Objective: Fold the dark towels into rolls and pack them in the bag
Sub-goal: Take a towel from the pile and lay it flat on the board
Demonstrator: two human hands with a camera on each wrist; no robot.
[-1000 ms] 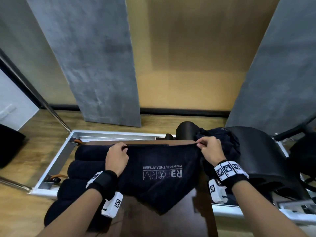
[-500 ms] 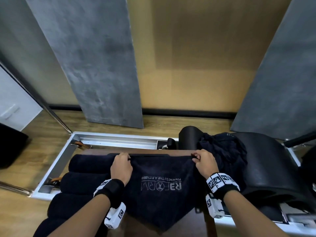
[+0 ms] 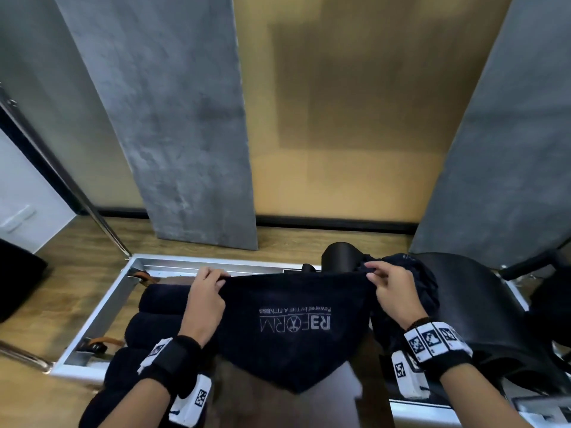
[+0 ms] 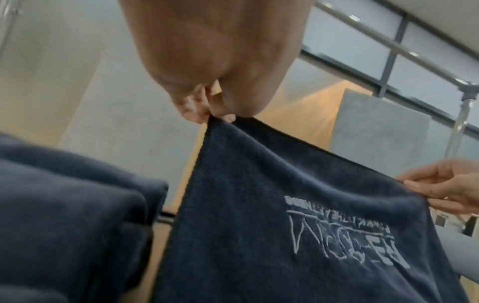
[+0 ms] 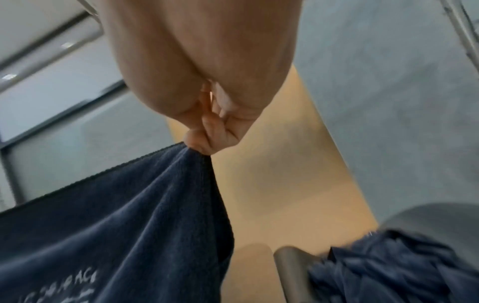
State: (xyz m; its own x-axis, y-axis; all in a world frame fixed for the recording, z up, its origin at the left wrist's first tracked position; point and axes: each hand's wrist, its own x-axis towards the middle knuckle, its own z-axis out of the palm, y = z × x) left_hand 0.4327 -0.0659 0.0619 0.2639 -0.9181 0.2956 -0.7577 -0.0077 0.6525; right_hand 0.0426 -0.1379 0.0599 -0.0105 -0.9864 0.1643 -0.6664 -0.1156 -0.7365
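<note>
Open air above the stretched towel; rolled towels crowding left, crumpled pile and black pad blocking right.

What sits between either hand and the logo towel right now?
Nothing. The left hand and the right hand each already pinch a top corner of the logo towel, which hangs stretched between them. No bag is identifiable in view.

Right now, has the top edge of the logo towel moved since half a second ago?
Yes. The logo towel has risen: its top edge now reaches the far rail of the silver frame; earlier a gap showed between them.
</note>
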